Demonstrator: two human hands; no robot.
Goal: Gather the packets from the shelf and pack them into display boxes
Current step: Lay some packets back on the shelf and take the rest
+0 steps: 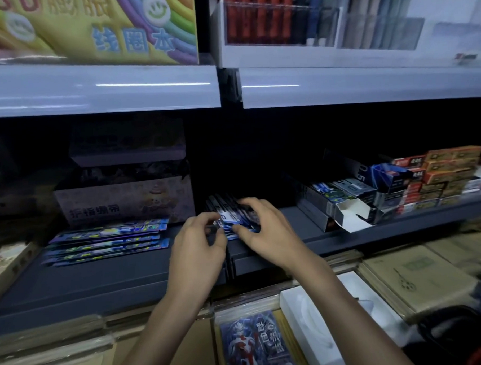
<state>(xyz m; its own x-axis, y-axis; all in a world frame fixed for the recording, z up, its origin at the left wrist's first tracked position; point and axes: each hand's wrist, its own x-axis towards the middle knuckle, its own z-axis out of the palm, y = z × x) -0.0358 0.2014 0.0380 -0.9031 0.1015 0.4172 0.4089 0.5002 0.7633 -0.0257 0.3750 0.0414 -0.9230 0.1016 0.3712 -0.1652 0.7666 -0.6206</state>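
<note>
Both hands meet at the middle of the dark shelf [127, 272], grasping a bunch of blue packets [231, 220] that stands on edge there. The left hand [199, 243] pinches its near side with curled fingers and the right hand [265, 231] curls over its top. A flat stack of packets [107, 240] lies to the left, and open boxes [345, 208] lie to the right.

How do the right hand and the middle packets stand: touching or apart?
Touching. The head view shows the right hand with fingers curled over the packets, thumb at their front edge.
</note>
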